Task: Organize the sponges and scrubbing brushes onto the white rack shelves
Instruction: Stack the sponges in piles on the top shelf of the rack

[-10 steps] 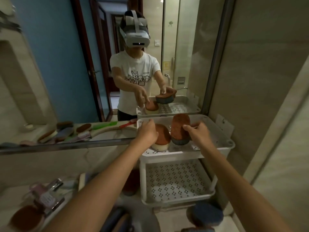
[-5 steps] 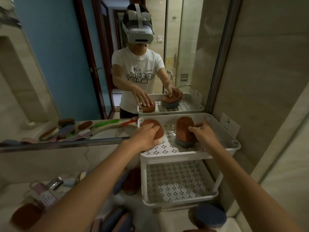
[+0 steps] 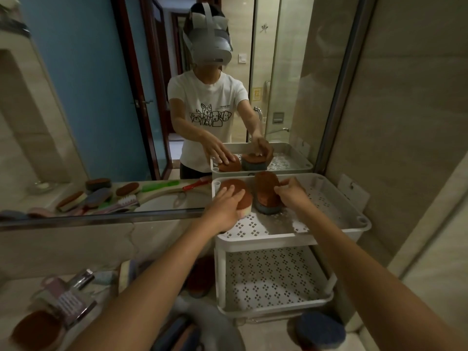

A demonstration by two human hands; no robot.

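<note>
The white rack point(image 3: 291, 239) stands against the mirror, with a perforated top shelf and a bare lower shelf point(image 3: 273, 282). A brown-topped sponge with a pale base point(image 3: 234, 186) lies in the top shelf's far left corner. My left hand point(image 3: 224, 207) rests on it with its fingers laid flat across the top. Just to its right sits a brown-topped sponge with a blue-grey base point(image 3: 264, 191). My right hand point(image 3: 291, 193) pinches its right edge with curled fingers.
On the counter at lower left lie a brown sponge point(image 3: 35, 328) and a purple brush point(image 3: 65, 300). A dark brown sponge point(image 3: 200, 282) sits left of the rack, and a blue sponge point(image 3: 320, 330) in front of it. The tiled wall is close on the right.
Both hands moved their sponges back toward the mirror and down onto the top shelf. The right sponge went from held tilted to lying on the shelf. My left fingers flattened.
</note>
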